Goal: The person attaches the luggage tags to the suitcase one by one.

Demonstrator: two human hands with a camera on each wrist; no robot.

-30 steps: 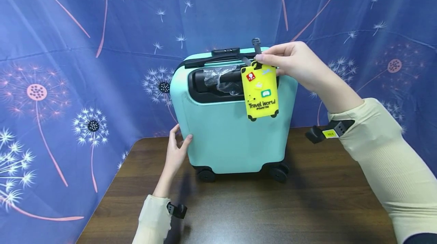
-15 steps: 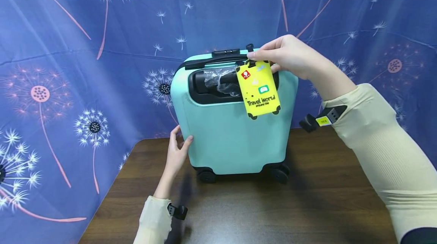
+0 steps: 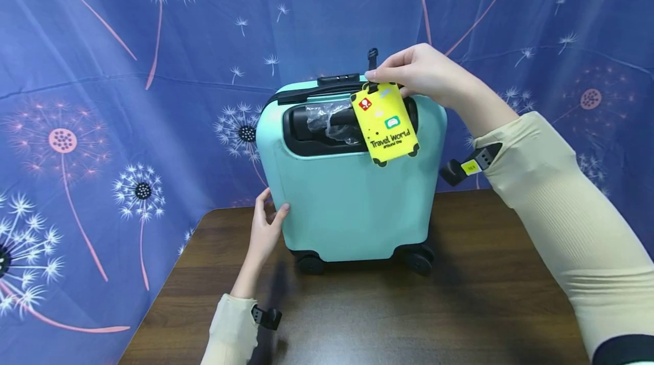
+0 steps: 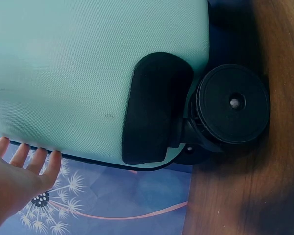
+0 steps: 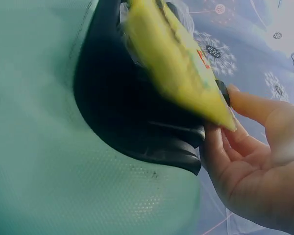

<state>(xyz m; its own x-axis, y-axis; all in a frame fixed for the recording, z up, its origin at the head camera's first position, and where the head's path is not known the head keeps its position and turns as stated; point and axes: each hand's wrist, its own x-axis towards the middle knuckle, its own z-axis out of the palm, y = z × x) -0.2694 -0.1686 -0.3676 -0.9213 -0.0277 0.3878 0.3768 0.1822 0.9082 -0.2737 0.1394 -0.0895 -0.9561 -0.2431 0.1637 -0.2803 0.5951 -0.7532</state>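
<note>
A mint-green suitcase (image 3: 352,200) stands upright on its wheels on the table. In the head view my right hand (image 3: 424,75) pinches the black strap (image 3: 373,58) of a yellow luggage tag (image 3: 385,124). The tag hangs tilted before the black handle recess, and the strap's end sticks up above my fingertips. In the right wrist view the tag (image 5: 176,63) is blurred, its strap between thumb and fingers. My left hand (image 3: 265,226) rests against the case's lower left side, thumb at the front edge. The left wrist view has its fingertips (image 4: 51,161) touching the green shell, fingers nearly straight.
Clear plastic wrap (image 3: 327,118) covers part of the handle in the recess. A black combination lock (image 3: 338,79) sits on top of the case. The dark wooden table (image 3: 357,314) stretches out in front, and a blue dandelion-print cloth (image 3: 179,70) hangs behind.
My right hand has moved left and slightly up, taking the luggage tag along. The tag has become more tilted. My left hand and the suitcase have stayed in place.
</note>
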